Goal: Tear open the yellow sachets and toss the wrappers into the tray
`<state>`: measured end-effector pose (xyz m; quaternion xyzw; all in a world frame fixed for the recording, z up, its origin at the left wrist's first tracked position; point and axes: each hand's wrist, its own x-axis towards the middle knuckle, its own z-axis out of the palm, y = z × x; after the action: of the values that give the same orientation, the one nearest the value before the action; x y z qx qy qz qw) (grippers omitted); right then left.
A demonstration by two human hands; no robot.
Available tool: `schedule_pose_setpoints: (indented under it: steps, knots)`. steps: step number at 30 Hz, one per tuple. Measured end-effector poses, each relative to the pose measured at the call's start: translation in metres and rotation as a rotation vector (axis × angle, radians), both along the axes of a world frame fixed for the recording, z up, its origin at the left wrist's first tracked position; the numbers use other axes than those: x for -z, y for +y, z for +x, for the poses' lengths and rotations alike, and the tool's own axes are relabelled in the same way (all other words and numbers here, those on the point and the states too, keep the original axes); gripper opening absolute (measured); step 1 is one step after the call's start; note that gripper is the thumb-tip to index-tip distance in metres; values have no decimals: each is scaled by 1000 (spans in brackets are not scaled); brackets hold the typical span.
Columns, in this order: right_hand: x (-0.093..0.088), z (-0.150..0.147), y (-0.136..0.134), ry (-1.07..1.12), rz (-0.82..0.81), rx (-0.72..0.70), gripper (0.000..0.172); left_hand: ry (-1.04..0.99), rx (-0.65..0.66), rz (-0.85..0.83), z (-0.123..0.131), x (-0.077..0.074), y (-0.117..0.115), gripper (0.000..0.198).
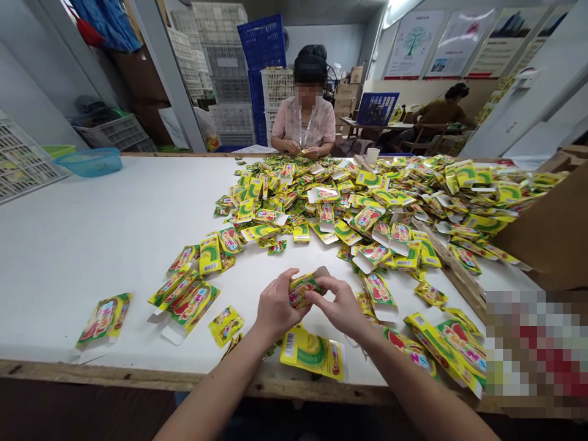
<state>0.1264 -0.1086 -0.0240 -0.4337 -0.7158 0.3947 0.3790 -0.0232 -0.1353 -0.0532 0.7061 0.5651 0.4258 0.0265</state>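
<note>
Packet (301,290) pinched between left hand (275,304) and right hand (340,304), partly hidden by fingers; pixelated blur (535,352) masking the lower-right corner, flattened yellow packets (367,208) strewn across white worktop (92,257).

Yellow packet (301,290) partly hidden by hands (275,306), pixelated patch (535,352) at lower right

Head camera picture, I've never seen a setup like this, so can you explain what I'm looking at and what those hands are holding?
This one picture comes from a camera worn on a person's head, looking forward and down, so the left hand and right hand at the bottom are the wearer's own. Together they hold a small yellow-and-green printed packet. In front lies a white table, strewn with many similar packets. Across it, another person sits handling something small.
</note>
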Motion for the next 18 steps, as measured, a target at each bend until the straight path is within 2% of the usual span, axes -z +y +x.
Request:
schedule_pose_setpoints:
  steps: [2, 4, 6, 8, 10, 13, 18]
  knots:
    - [2, 1, 4, 142, -82, 47, 19, -127, -8, -48, 0, -4, 1, 61]
    - [4, 4, 8, 314, -159, 132, 26, -315, 14, -179, 1, -8, 2, 62]
    - [4, 6, 10, 420, -244, 137, 32, -527, 135, -394, 2, -10, 2, 54]
    - [3, 6, 11, 437, -336, 47, 34, -698, 257, -529, 2, -11, 3, 47]
    - [1, 5, 9, 422, -403, -52, 35, -795, 265, -502, 2, -9, 3, 41]
    - [0, 2, 6, 412, -445, -120, 36, -817, 212, -420, 0, -7, 3, 32]
    - [1, -3, 2, 527, -413, -7, 34, -829, 265, -426, -1, -6, 4, 23]
